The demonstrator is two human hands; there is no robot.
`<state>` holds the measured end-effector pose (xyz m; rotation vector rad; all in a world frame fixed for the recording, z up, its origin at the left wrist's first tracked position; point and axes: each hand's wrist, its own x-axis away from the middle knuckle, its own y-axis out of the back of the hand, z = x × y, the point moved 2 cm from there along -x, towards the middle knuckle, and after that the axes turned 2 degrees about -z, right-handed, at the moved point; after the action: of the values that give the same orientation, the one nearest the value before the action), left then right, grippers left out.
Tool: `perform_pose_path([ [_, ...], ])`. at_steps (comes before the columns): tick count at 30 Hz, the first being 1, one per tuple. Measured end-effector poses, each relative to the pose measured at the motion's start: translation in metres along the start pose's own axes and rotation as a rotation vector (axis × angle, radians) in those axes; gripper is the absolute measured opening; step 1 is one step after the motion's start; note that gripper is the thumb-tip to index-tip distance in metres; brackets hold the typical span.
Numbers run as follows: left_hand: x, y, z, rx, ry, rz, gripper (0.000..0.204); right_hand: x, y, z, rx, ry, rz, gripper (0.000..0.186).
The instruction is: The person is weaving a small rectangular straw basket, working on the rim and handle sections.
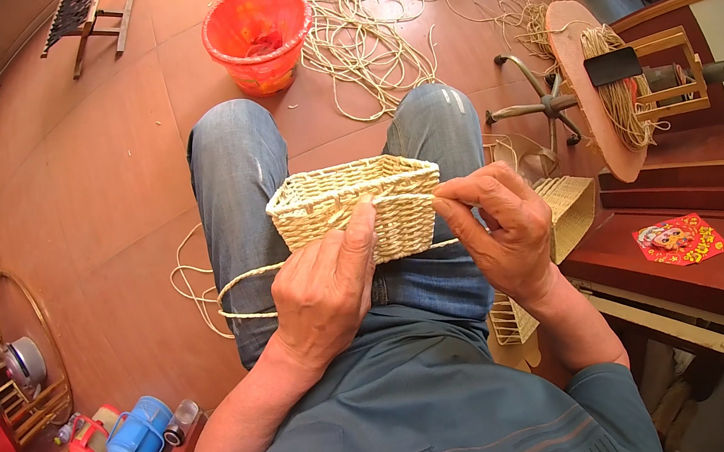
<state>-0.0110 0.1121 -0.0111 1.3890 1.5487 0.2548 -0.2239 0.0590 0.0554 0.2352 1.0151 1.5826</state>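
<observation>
A small rectangular woven basket (403,230) of pale straw-coloured cord rests on my lap, its open top facing up and away. My left hand (324,283) is closed on its near wall, the thumb pressed against the weave and the other fingers largely hidden. Between thumb and forefinger, my right hand (508,218) pinches a cord (404,198) that runs across the basket's near side to my left thumb. A loose length of cord (245,276) loops out to the left of my left hand over my jeans and down to the floor.
Beyond my knees stand a red bucket (263,58) and a tangled heap of cord (363,42). At right are a wheeled chair base (544,105), a board with wound cord (614,89) and another woven basket (572,210). A blue thermos (138,438) stands at lower left.
</observation>
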Motion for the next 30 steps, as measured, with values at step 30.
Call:
perform_pose_path([
  [30,0.006,-0.004,0.005,-0.077,-0.037,0.110,0.067,-0.014,-0.006,0.017,0.278,0.380,0.091,0.025],
])
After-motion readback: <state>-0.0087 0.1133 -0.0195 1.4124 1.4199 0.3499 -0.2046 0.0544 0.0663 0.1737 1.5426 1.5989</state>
